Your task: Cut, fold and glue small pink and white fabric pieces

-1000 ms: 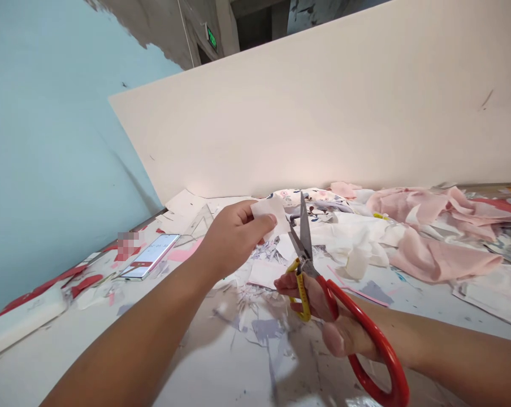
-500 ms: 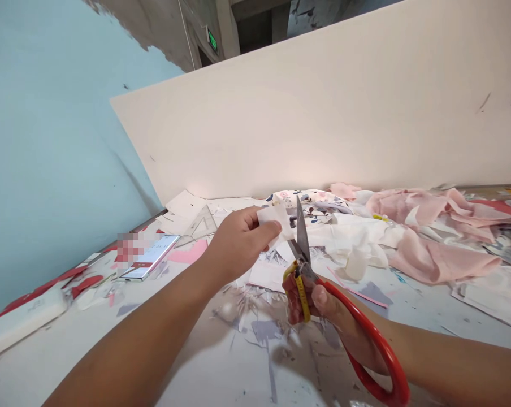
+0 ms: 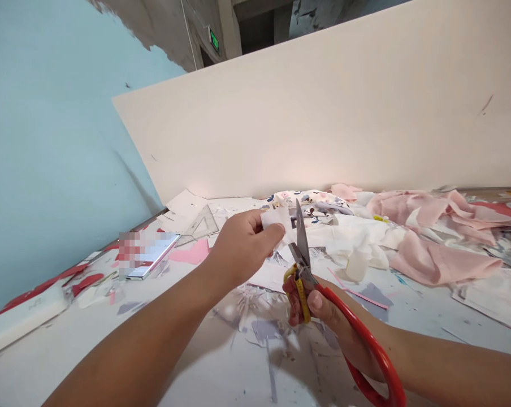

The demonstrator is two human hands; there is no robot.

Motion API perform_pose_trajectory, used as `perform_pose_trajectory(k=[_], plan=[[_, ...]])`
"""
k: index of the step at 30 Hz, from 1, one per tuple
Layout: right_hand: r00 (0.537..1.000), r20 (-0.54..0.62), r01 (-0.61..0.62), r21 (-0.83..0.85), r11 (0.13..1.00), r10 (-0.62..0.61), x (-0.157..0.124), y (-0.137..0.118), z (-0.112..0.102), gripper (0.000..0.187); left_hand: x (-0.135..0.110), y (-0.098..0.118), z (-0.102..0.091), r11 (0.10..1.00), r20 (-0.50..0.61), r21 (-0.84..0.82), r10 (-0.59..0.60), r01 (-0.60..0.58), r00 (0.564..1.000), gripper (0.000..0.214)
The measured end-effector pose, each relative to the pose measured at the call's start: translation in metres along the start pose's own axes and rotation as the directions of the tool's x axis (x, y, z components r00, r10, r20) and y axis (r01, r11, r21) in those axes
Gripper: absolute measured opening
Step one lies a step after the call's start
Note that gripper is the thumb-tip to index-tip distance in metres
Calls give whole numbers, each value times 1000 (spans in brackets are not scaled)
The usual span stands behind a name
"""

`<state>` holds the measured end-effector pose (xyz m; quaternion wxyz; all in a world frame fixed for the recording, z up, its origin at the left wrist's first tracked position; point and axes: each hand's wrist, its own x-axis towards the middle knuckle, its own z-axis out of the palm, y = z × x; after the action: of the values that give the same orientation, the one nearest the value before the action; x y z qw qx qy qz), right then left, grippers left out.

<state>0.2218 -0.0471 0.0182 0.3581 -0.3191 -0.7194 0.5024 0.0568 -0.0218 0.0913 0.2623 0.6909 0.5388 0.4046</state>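
Observation:
Between thumb and fingers, my left hand point(image 3: 247, 243) pinches a small white piece point(image 3: 277, 221), paper or fabric, held above the table. My right hand point(image 3: 312, 308) grips a pair of scissors point(image 3: 303, 243) with a red handle; yellow tape with markings is wrapped on the other handle loop. The blades point upward and are parted. They stand just right of the white piece's edge, and whether they touch it I cannot tell. Part of my right hand's fingers is hidden behind the handles.
Pink cloth point(image 3: 444, 263), white cloth point(image 3: 361, 240) and floral fabric point(image 3: 310, 198) lie heaped at the back and right. A phone point(image 3: 156, 257), a clear triangle ruler point(image 3: 204, 223) and a pink scrap point(image 3: 191, 252) are on the left. A pale board point(image 3: 302, 118) stands behind the table.
My left hand and the white piece have shifted slightly right, closer to the blades. The scissors stay nearly in place, their blades still parted.

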Motion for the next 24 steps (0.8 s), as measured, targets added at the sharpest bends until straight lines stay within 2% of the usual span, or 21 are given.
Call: perform_pose_trajectory(k=[9, 24], plan=[[999, -11, -37, 81, 996, 38, 0, 9, 2, 44, 1, 0, 0, 999, 49, -47, -13, 15, 999, 22], [999, -19, -33, 10, 999, 33, 2, 12, 2, 43, 1, 3, -1, 999, 37, -35, -16, 17, 999, 21]])
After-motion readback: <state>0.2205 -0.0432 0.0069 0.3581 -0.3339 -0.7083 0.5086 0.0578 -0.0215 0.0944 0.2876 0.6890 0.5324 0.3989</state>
